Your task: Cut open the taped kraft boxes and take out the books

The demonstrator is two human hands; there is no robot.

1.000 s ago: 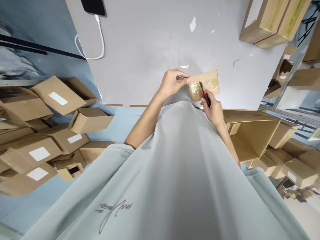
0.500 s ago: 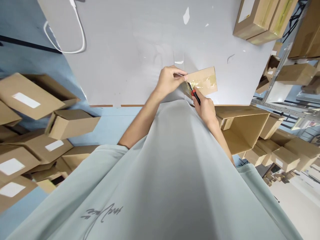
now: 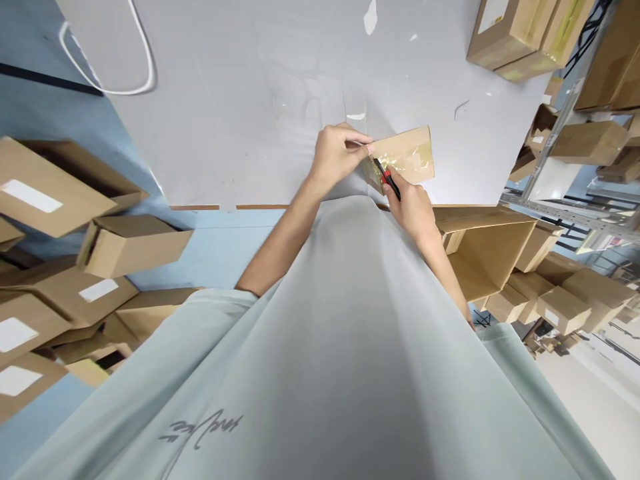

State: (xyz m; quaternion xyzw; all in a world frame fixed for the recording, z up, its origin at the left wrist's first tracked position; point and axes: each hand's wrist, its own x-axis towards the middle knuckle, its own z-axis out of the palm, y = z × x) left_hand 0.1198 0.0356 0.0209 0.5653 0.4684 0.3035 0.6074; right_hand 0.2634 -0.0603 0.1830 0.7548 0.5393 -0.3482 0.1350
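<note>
A small cardboard box (image 3: 407,143) with shiny clear tape on it is at the table's near edge, close to my body. My left hand (image 3: 337,155) pinches its left corner between thumb and fingers. In my right hand (image 3: 413,207) is a red and black utility knife (image 3: 390,183), gripped from the right. Its tip points up and left, at the taped left end of the box near my left fingertips. Whether the blade is in the tape I cannot tell.
The grey table (image 3: 215,120) carries a white cable (image 3: 150,73) at the left and taped boxes (image 3: 515,37) at the back right. An open carton (image 3: 493,250) stands below the right edge. Cardboard boxes (image 3: 135,243) are piled at the left; a metal shelf (image 3: 555,140) is at the right.
The whole view has shifted slightly. Both hands keep their hold on the box and the utility knife, with the knife's tip still at the taped left end.
</note>
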